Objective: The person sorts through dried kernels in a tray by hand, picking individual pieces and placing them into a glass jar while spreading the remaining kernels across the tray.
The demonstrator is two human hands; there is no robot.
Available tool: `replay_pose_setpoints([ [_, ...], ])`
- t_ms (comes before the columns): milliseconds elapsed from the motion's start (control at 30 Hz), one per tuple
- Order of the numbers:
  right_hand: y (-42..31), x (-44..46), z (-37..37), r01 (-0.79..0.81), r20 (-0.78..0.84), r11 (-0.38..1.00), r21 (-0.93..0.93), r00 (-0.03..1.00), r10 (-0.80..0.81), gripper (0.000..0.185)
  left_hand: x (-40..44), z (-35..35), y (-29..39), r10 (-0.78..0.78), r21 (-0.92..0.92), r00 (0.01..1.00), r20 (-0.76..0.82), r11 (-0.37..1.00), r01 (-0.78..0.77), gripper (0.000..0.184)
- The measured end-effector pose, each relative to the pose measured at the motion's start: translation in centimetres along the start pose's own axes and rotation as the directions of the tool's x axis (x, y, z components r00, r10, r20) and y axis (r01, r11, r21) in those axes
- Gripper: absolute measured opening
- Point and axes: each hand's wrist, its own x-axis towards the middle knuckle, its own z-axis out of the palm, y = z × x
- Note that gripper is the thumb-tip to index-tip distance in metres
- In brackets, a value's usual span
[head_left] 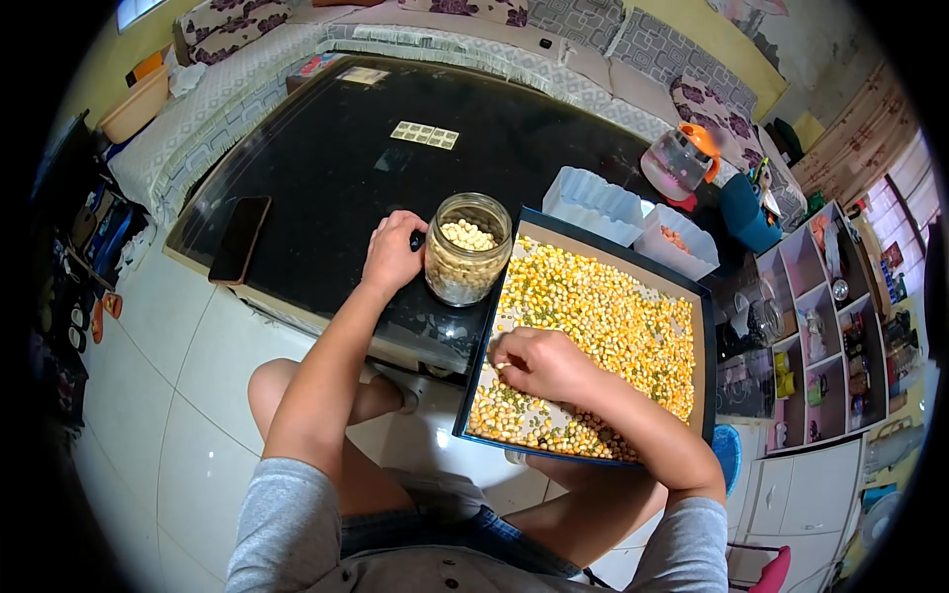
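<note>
A shallow box [704, 366] with dark blue sides rests partly over the table edge, above my lap. Yellow corn kernels [603, 306] and small green beans [514, 393] are spread in it. My right hand [544, 364] is down in the box's left part, fingers pinched together, with a pale kernel [502, 366] at the tips. Left of the box stands an open glass jar [461, 279] partly filled with pale kernels [468, 234]. My left hand [393, 252] rests on the table beside the jar, fingers curled by a small black thing [417, 240] that I cannot identify.
On the black table [316, 178] lie a phone [240, 240] and a pale card [425, 134]. Two translucent containers [593, 205] [675, 240] sit behind the box; the right one holds reddish pieces. An orange-lidded jug [682, 158] stands farther back. Shelves [816, 336] are at right.
</note>
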Motion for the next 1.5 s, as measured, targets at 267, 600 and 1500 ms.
replay_pose_setpoints([
  [267,0.3,0.0,2.0,0.122,-0.101,0.991,0.047,0.988,-0.117,0.009,0.0,0.0,-0.1,0.003,0.002,1.000,-0.006,1.000,-0.003,0.018],
  [600,0.5,0.3,2.3,0.047,-0.035,0.997,-0.067,0.998,-0.049,0.010,0.0,0.0,0.0,0.009,0.002,1.000,-0.007,1.000,-0.009,0.019],
  [1500,0.7,3.0,-1.9,-0.022,-0.373,0.995,0.101,0.926,0.058,0.006,0.0,0.0,0.0,-0.009,-0.013,1.000,-0.004,1.000,0.009,0.019],
])
